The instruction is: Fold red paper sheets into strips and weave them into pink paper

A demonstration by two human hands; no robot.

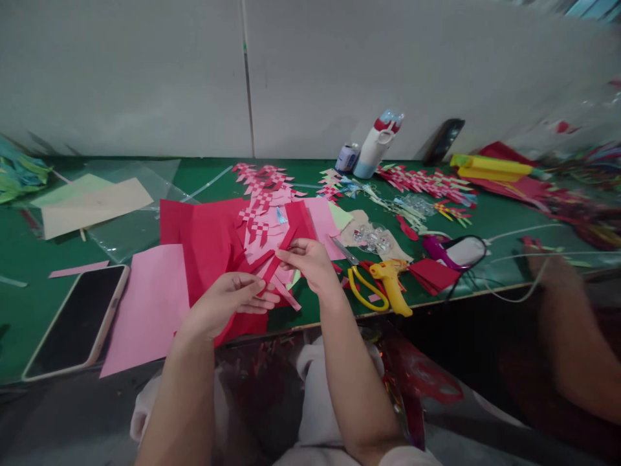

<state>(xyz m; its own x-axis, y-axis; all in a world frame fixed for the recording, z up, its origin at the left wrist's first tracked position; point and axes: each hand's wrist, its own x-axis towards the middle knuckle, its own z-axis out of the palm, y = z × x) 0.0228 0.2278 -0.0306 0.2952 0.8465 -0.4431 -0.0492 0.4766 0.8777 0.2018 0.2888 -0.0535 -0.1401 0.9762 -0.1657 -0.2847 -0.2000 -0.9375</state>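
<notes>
Both my hands meet over the red sheets near the front of the green table. A red paper strip (273,266) runs between them. My left hand (233,296) pinches its lower end, the fingers bent together. At the strip's upper end, my right hand (306,259) grips between thumb and fingertips. Beneath lie red paper (201,236) and loose pink strips (286,294). Just beyond my hands are woven red-and-pink paper pieces (259,197). Right of my right hand rest scissors with yellow handles (367,294) and a yellow glue gun (392,281).
A phone (77,323) and pink paper (148,310) lie at left. A bottle (378,144) and a can (347,157) stand near the wall. Small clear beads (372,239) lie on brown paper. A purple-and-white device (456,251) trails cables. Another person's arm (567,310) reaches in at right.
</notes>
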